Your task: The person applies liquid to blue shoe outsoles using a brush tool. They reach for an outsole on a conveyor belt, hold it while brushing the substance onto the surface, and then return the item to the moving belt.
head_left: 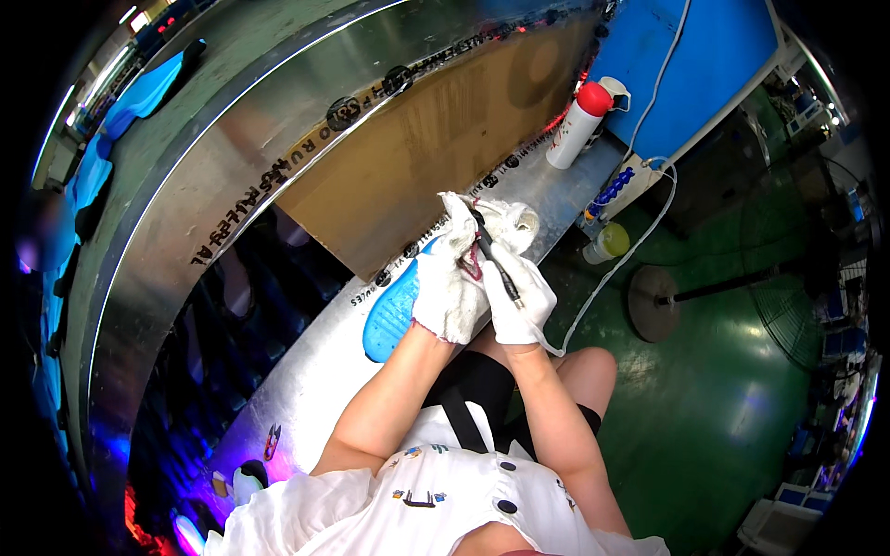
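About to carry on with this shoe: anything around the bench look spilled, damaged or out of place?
Nothing stands out. The left hand holds the blue-soled shoe, the right hand holds a dark corded tool against it. The white bottle with a red cap stands upright; no spills show.

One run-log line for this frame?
left hand: gloved, holds shoe | right hand: gloved, grips corded pen-like tool on shoe | surface: metal bench

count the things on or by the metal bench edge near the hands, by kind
shoe, white with a blue sole, in the left hand: 1
corded pen-like tool, in the right hand: 1
bottles: 2, a white one with a red cap and a yellowish one
small snips: 1
total: 5
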{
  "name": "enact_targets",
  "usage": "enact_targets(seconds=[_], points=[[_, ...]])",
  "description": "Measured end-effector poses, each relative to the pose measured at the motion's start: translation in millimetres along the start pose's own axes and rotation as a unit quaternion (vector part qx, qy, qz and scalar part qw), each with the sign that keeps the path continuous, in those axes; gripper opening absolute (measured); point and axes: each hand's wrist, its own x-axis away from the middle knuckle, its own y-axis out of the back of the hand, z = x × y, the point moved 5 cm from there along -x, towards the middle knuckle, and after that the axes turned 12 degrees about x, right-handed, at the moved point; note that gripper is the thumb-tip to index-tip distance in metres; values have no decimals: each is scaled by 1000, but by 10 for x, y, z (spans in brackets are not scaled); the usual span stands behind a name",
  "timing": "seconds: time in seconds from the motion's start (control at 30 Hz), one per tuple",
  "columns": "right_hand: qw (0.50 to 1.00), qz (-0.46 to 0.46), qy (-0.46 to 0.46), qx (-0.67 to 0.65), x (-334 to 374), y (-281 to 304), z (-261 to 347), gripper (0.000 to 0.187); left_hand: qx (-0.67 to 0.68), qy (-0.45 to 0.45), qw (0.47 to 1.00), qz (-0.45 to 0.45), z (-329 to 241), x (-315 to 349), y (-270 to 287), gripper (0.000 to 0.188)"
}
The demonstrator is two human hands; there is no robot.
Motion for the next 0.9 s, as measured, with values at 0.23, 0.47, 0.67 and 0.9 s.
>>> enact_targets(seconds=[0.23, 0.47, 0.67, 0.9], points=[[855, -28, -388, -342, 168, -150, -484, 25, -127, -7, 991, 43, -63, -212, 485, 7], [771, -154, -472, -399, 176, 397, -1071, 32, -698, -161, 698, 5, 43, -908, -3, 31], [791, -44, -424, -439, 272, 475, -1096, 38, -830, -97, 535, 126, -26, -972, 220, 52], [744, -42, -394, -538, 331, 293, -907, 20, -926, -138, 352, 12, -1174, 813, 640, 88]])
